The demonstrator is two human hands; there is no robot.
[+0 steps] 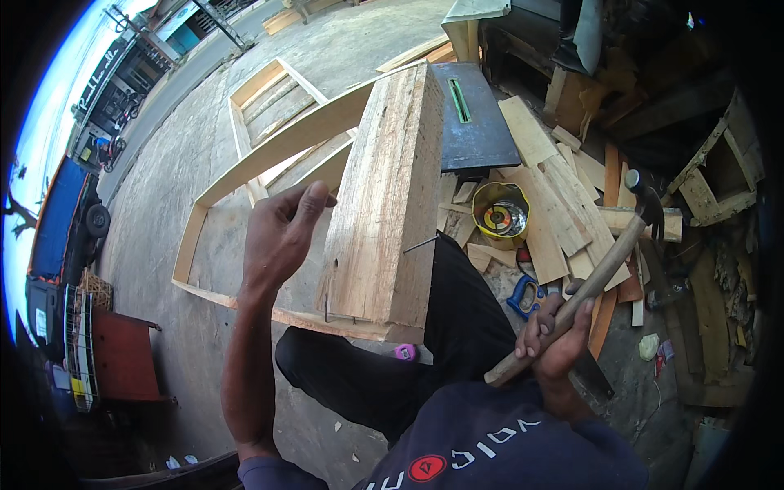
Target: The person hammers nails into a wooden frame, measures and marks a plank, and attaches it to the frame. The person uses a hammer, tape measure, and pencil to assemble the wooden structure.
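A thick wooden beam [376, 188] rises in front of me, joined to a pale wooden frame [278, 151] of thin boards. One nail [420, 243] sticks out of the beam's right side, and another nail [327, 307] stands near its lower end. My left hand [282, 233] is beside the beam's left edge, thumb up and fingers curled in; what they may hold is hidden. In my right hand [557, 336] is a claw hammer [600, 273], gripped low on its wooden handle. Its metal head points up and right, apart from the beam.
A yellow tin [501, 214] stands among scattered boards [555, 212] on the right. Near my right hand lies a blue-handled saw [525, 296]. A pink tape measure [406, 352] is beside my leg. Another wooden frame [273, 98] lies farther off, and a truck [61, 220] is at left.
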